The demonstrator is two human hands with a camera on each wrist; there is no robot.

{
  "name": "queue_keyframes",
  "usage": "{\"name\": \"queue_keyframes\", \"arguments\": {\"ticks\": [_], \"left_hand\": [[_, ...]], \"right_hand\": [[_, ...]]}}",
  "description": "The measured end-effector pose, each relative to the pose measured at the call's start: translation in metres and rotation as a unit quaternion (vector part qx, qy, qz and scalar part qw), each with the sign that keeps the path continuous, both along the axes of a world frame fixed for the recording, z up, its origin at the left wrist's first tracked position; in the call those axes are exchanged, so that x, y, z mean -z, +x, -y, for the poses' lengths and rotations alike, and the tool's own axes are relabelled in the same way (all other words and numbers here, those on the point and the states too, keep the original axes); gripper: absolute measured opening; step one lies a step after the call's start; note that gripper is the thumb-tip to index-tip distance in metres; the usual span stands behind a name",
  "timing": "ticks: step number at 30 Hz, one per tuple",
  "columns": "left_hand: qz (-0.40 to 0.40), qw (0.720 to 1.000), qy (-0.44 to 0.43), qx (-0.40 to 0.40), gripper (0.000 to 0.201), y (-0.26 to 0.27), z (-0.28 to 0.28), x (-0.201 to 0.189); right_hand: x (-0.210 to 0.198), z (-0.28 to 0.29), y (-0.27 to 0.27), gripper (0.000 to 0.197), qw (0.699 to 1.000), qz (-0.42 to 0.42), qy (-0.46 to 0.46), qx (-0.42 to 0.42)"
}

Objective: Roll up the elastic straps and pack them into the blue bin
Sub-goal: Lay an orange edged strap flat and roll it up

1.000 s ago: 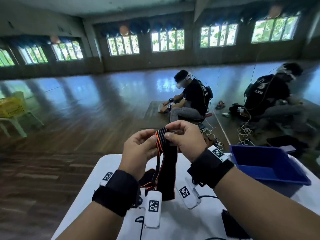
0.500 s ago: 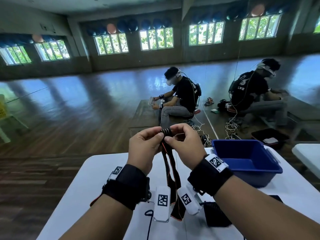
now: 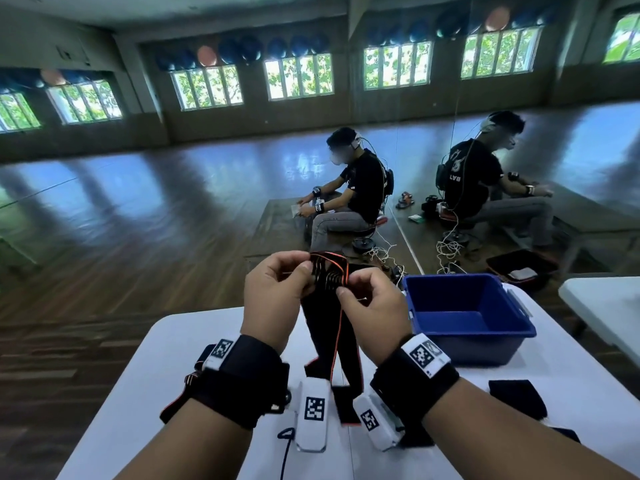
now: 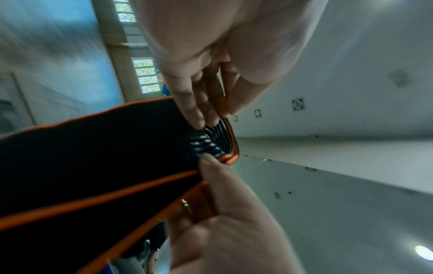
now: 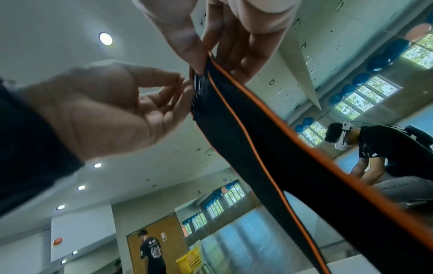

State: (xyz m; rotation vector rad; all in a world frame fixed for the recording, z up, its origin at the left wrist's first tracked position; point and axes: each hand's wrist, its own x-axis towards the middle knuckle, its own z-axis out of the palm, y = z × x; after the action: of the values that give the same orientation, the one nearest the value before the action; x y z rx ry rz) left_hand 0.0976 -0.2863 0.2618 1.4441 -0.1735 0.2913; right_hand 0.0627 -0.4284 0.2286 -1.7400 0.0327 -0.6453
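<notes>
From the head camera, the black elastic strap with orange piping (image 3: pixel 329 327) is pinched at its ribbed top end by both hands, left hand (image 3: pixel 273 299) and right hand (image 3: pixel 370 313), thumbs and forefingers closed on it. Half a second ago that end was a tight narrow bunch; now it is spread wider between the hands, so I judge the roll is only starting. The tail hangs down to the white desk (image 3: pixel 138 393). The blue plastic bin (image 3: pixel 464 327) stands just right of the hands, open and apparently holding nothing, close to the desk's far right edge.

The left wrist camera shows the fingertips (image 4: pixel 199 118) gripping the ribbed end, with the strap running away slack.

In the right wrist camera, open air surrounds the strap, so there is free room to wind.
</notes>
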Motion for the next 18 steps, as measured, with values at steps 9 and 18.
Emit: {"name": "queue_keyframes", "arguments": {"ticks": [9,18], "left_hand": [[0.072,0.991,0.108,0.023,0.032,-0.010,0.003,0.031],[0.098,0.993,0.057,0.046,0.013,-0.020,0.024,0.025]], "right_hand": [[-0.012,0.010,0.001,0.025,0.993,0.058,0.105,-0.003],[-0.020,-0.002,0.008,0.010,0.985,0.086,0.151,-0.017]]}}
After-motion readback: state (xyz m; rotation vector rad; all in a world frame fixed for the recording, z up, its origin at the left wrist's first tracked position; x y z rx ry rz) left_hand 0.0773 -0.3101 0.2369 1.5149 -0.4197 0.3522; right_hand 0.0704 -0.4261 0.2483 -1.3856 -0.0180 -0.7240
